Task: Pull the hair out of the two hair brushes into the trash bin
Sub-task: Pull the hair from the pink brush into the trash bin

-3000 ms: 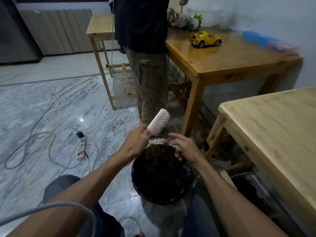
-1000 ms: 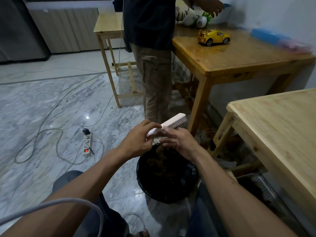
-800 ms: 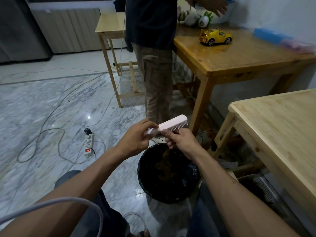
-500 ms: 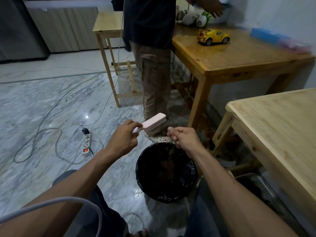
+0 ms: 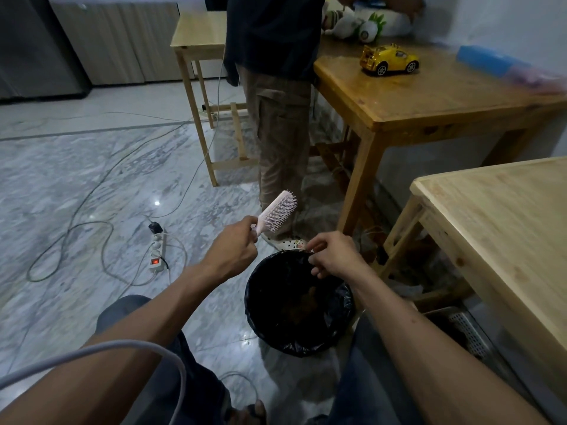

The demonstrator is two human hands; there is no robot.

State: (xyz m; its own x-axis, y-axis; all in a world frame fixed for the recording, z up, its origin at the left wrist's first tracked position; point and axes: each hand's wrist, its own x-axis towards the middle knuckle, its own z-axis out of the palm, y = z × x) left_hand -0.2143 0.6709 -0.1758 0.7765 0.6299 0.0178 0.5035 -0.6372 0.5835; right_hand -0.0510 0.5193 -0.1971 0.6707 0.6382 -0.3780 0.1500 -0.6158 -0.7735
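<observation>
My left hand (image 5: pixel 234 248) grips the handle of a pink hair brush (image 5: pixel 278 211), which points up and to the right with its bristles facing right and down, just left of the bin's far rim. My right hand (image 5: pixel 333 255) hovers over the far rim of the black-lined trash bin (image 5: pixel 264 326), thumb and fingertips pinched together; whether a strand of hair is between them is too fine to see. A brownish clump of hair (image 5: pixel 306 299) lies inside the bin. Only one brush is in view.
A person in khaki trousers (image 5: pixel 280 133) stands right behind the bin, white clog (image 5: pixel 287 243) near its rim. A wooden table (image 5: pixel 429 96) with a yellow toy car (image 5: pixel 388 59) is beyond; another light wooden table (image 5: pixel 506 225) is on the right. A power strip (image 5: pixel 157 251) and cables lie on the floor at left.
My right hand left the brush with fingers pinched and dropped to the bin's rim. My left hand pulled the brush away leftward and tilted its head up.
</observation>
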